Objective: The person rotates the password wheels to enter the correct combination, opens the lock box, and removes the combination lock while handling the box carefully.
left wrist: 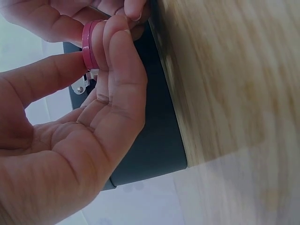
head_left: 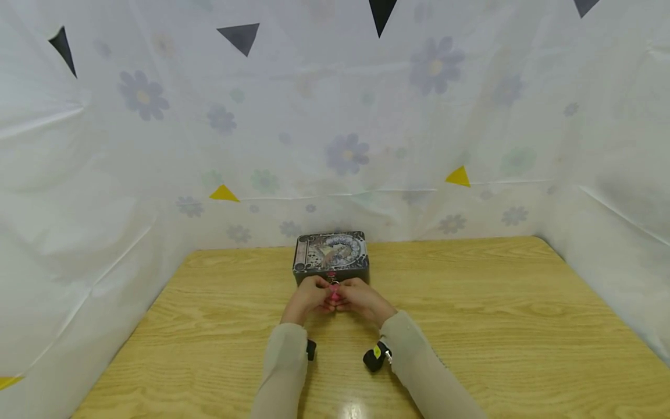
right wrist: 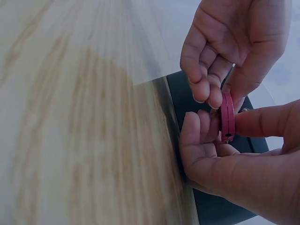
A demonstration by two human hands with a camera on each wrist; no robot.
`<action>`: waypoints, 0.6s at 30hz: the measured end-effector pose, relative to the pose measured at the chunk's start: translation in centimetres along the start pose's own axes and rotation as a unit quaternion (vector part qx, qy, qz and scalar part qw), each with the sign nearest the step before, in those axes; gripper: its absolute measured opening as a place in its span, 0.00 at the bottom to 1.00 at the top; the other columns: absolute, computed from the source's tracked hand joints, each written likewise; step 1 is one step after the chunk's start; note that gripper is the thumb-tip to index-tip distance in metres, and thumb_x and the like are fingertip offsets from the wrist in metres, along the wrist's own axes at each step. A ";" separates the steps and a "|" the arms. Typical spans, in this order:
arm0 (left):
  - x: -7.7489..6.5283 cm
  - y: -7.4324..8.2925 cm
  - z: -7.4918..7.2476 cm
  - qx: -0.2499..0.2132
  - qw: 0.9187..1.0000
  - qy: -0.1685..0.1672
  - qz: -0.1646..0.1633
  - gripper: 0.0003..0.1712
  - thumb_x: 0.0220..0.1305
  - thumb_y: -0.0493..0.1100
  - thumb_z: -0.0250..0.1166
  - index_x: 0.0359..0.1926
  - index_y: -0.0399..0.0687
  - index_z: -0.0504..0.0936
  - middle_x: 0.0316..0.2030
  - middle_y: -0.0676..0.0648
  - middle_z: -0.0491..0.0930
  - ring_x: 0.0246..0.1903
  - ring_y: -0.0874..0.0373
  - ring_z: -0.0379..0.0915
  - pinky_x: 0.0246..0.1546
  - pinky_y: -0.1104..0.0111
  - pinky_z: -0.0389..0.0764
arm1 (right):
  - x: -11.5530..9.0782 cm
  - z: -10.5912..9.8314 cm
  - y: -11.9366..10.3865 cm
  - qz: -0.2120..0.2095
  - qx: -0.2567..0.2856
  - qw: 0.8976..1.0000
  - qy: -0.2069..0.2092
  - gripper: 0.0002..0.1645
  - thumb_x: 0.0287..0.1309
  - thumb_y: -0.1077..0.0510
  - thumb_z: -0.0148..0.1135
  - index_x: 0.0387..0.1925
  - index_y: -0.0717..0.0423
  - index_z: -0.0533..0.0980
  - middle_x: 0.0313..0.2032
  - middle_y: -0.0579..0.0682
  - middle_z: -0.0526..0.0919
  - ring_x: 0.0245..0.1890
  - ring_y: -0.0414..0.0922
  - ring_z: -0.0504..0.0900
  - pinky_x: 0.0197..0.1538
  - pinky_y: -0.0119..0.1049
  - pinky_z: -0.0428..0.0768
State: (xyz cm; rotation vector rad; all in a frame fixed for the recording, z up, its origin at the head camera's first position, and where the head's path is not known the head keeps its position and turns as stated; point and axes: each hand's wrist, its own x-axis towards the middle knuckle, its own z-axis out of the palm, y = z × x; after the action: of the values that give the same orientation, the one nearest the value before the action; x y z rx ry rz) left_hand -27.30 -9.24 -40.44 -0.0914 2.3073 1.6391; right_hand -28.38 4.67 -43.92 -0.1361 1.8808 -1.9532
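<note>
A dark tin box (head_left: 335, 250) with a printed lid stands at the back of the table, its lid down. Just in front of it, at the latch (left wrist: 80, 88), both hands meet on a small pink padlock (head_left: 335, 293). My left hand (head_left: 307, 299) pinches the padlock between thumb and fingers. From the other side, my right hand (head_left: 363, 298) pinches the same padlock (right wrist: 227, 117), thumb on one face and curled fingers on the other. A thin silver piece (right wrist: 228, 75) shows between the hands in the right wrist view. Fingers hide whether the shackle passes through the latch.
The wooden table (head_left: 471, 314) spreads to both sides of the box. A white flowered sheet (head_left: 340, 116) hangs right behind its back edge and along the sides. Black wrist camera mounts (head_left: 374, 358) sit under the sleeves.
</note>
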 end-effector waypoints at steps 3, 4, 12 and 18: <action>-0.1 0.0 0.0 0.004 1.000 0.002 0.004 0.07 0.68 0.34 0.58 0.40 0.31 0.73 0.20 0.44 0.78 0.17 0.59 0.75 0.30 0.61 0.84 | 0.0 0.2 0.0 -0.001 0.003 1.000 0.005 0.10 0.66 0.69 0.44 0.33 0.68 0.73 0.23 0.47 0.76 0.24 0.38 0.77 0.33 0.29 0.80; -0.2 0.1 0.0 0.003 1.000 0.002 0.005 0.07 0.68 0.34 0.58 0.40 0.31 0.73 0.20 0.44 0.78 0.17 0.59 0.75 0.30 0.61 0.84 | 0.0 0.2 0.0 -0.001 0.005 1.000 0.007 0.10 0.66 0.69 0.44 0.33 0.67 0.73 0.23 0.47 0.76 0.24 0.38 0.77 0.33 0.29 0.80; 0.0 -0.1 0.1 -0.005 1.000 0.005 0.007 0.06 0.68 0.33 0.57 0.40 0.30 0.72 0.23 0.40 0.80 0.18 0.58 0.76 0.30 0.60 0.84 | -0.1 0.2 -0.1 0.001 0.002 1.000 0.024 0.12 0.65 0.67 0.47 0.39 0.75 0.75 0.24 0.49 0.78 0.26 0.39 0.78 0.37 0.32 0.81; 0.0 -0.1 0.0 0.001 1.000 0.007 0.014 0.04 0.67 0.31 0.55 0.40 0.30 0.72 0.24 0.39 0.81 0.18 0.57 0.76 0.30 0.60 0.84 | 0.0 0.1 0.0 -0.005 0.005 1.000 0.028 0.13 0.65 0.67 0.50 0.40 0.77 0.75 0.25 0.49 0.78 0.26 0.40 0.79 0.39 0.34 0.82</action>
State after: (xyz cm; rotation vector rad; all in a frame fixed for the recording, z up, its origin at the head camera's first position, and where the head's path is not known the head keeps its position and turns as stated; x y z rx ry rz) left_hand -27.27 -9.26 -40.48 -0.0701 2.3301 1.6539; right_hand -28.36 4.55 -43.91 -0.0901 1.9077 -1.9934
